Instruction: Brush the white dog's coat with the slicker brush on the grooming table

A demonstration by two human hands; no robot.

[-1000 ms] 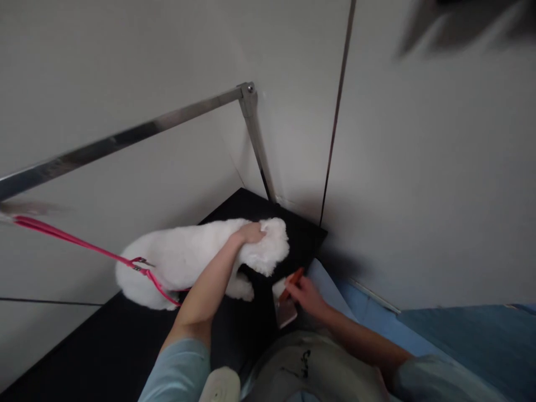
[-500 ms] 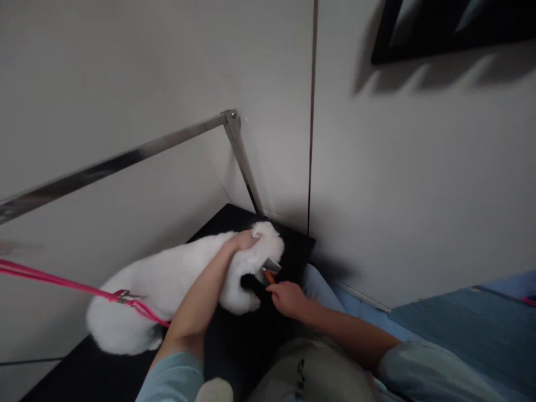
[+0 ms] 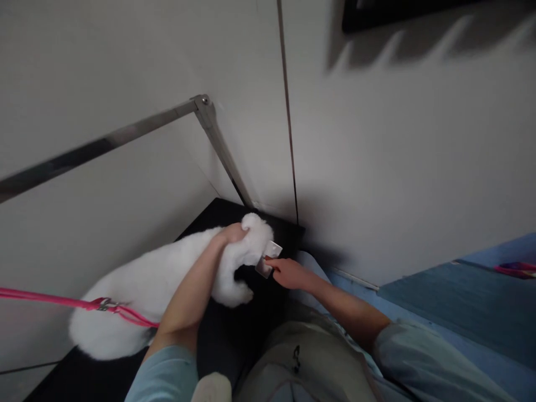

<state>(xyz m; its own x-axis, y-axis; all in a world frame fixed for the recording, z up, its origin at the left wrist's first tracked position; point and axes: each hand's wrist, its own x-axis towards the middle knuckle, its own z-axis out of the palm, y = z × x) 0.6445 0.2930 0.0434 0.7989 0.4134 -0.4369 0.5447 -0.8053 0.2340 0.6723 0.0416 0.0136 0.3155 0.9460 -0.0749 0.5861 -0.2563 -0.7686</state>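
A white fluffy dog (image 3: pixel 159 271) stands on a black table (image 3: pixel 234 340), its head toward the wall corner. My left hand (image 3: pixel 235 232) grips the dog behind the head, with its fingers partly sunk in the fur. In my right hand (image 3: pixel 290 273) is a slicker brush (image 3: pixel 274 249), its orange handle mostly covered by my fingers. The flat metal head of the brush is at the dog's muzzle; I cannot tell whether it touches the fur. A pink leash (image 3: pixel 54 298) with a metal clasp runs to a loop around the dog's rear body.
A metal grooming arm (image 3: pixel 142 127) rises from the table's far corner and extends left above the dog. Pale walls (image 3: pixel 397 156) stand close behind. A black-framed object (image 3: pixel 385 17) hangs at upper right. Low on the right is a blue-green surface (image 3: pixel 452 301) with a colourful item.
My right hand has turned the brush, so its metal head now shows more broadly beside the muzzle. The dog's head is slightly turned. The whole view has shifted.
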